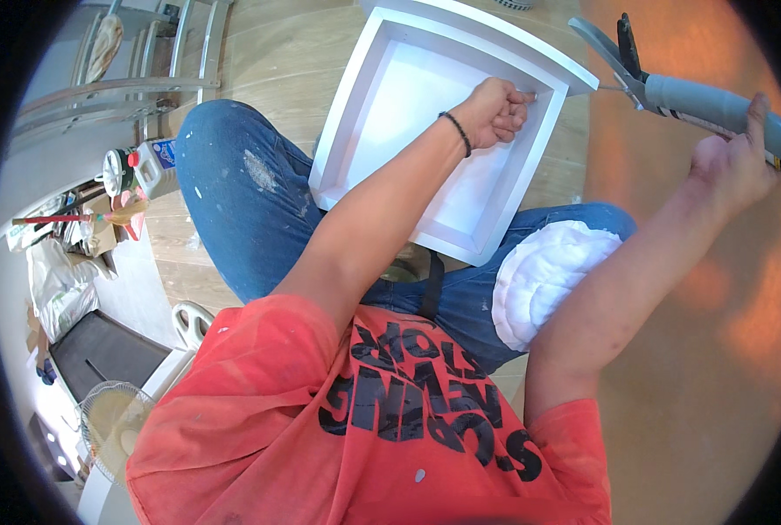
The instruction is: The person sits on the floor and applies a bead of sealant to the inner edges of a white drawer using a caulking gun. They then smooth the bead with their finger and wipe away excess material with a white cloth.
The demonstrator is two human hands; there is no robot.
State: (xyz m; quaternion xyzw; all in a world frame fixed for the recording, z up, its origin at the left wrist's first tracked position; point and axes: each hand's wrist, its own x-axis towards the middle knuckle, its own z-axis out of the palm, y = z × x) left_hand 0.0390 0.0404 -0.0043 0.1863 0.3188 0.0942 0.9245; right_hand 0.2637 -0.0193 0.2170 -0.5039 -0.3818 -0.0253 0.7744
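A white drawer-like tray (408, 105) with raised sides rests tilted across my lap. Inside it, my left hand (495, 112) has most fingers curled in, while the index finger reaches out and its tip touches the inner wall near the far right corner. Nothing shows in that hand. Off to the right, my right hand (736, 166) grips the grey barrel of a caulking gun (696, 98) with the thumb laid along the top. The gun's trigger and handle end points toward the tray. A round white cloth pad (552, 284) lies on my right thigh.
An orange-brown glossy surface (670, 350) spreads along the right. At the left stand a metal ladder (119, 86), a white jug (154, 166), a small broom (123, 213), plastic bags (60, 293) and a clear-caged fan (115, 429). Wood-look floor (276, 52) lies beneath.
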